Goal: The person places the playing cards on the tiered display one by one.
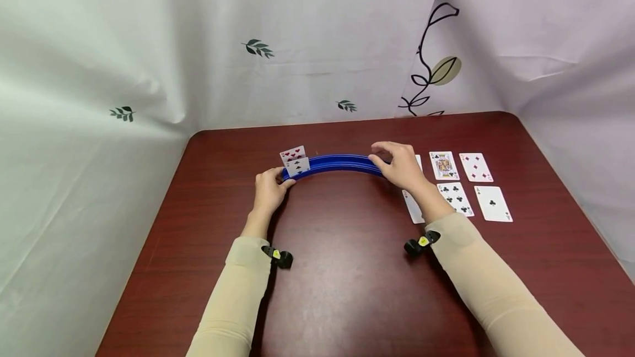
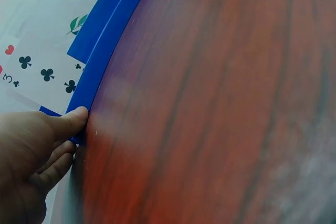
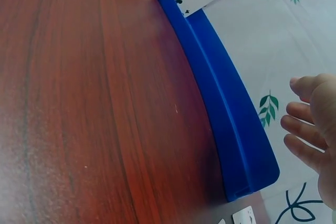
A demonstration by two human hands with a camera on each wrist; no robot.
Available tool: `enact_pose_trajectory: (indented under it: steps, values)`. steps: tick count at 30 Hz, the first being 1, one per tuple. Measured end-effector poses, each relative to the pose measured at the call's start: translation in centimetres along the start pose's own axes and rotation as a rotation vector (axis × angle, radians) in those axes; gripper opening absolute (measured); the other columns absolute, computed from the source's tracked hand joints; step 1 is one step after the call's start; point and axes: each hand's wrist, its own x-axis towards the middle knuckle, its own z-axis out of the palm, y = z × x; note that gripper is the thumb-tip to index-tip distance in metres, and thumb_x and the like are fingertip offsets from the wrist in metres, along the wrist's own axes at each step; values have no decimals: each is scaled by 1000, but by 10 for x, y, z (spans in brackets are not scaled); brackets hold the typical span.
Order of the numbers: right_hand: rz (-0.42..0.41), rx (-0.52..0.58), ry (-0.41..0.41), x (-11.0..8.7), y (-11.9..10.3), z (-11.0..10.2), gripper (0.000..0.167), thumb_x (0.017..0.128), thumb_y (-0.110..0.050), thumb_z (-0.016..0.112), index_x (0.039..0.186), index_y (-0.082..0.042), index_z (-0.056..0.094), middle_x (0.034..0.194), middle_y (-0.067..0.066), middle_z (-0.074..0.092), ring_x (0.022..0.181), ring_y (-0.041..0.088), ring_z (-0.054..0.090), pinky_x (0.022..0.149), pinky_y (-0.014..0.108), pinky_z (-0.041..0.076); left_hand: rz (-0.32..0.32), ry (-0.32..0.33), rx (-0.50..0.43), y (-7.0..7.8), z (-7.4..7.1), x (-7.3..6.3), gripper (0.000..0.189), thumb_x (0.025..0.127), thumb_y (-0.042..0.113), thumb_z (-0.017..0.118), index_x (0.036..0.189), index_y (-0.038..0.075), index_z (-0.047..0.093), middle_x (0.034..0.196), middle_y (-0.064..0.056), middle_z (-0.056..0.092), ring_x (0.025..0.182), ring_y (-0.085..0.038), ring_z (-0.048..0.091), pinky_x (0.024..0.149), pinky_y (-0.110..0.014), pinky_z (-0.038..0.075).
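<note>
A curved blue playing-card holder (image 1: 337, 163) stands near the back of the table. My left hand (image 1: 269, 189) pinches its left end, thumb on the front face and fingers behind. Just beside that thumb, a three of clubs (image 2: 47, 74) stands in the holder's slot. Behind it rises a hearts card (image 1: 292, 153), partly covered by the three. My right hand (image 1: 399, 164) is by the holder's right end with its fingers loosely bent and nothing in them. In the right wrist view a gap shows between those fingers and the holder.
Face-up cards lie in rows at the right: a king of clubs (image 1: 444, 166), a diamonds card (image 1: 476, 167), another clubs card (image 1: 456, 199) and an ace of clubs (image 1: 493, 203). My right arm partly hides a card (image 1: 413, 206) there. White curtains (image 1: 317, 87) hang around the table.
</note>
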Motion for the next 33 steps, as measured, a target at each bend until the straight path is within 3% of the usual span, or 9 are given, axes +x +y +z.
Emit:
enact_pose_trajectory:
  steps: [6,20,33]
  values:
    - [-13,-8,16,0,1,-2,24,92,-13,76,112,0,74,105,16,75,86,29,72,75,46,60,-6,-5,-3,0,0,0,37,86,14,83,118,-4,73,90,-18,73,84,-29,67,82,-44,56]
    - [-18,-2,30,1,5,-5,22,93,-13,76,110,0,74,104,16,75,88,30,72,76,47,59,0,-6,-16,0,-1,0,36,86,13,83,116,-3,73,90,-18,74,84,-29,69,83,-44,56]
    - [14,-31,92,6,20,-44,22,92,-8,74,110,4,72,103,20,74,87,36,73,77,50,60,-1,-8,-10,1,-1,0,35,86,14,83,115,-4,73,90,-19,74,84,-29,70,81,-43,58]
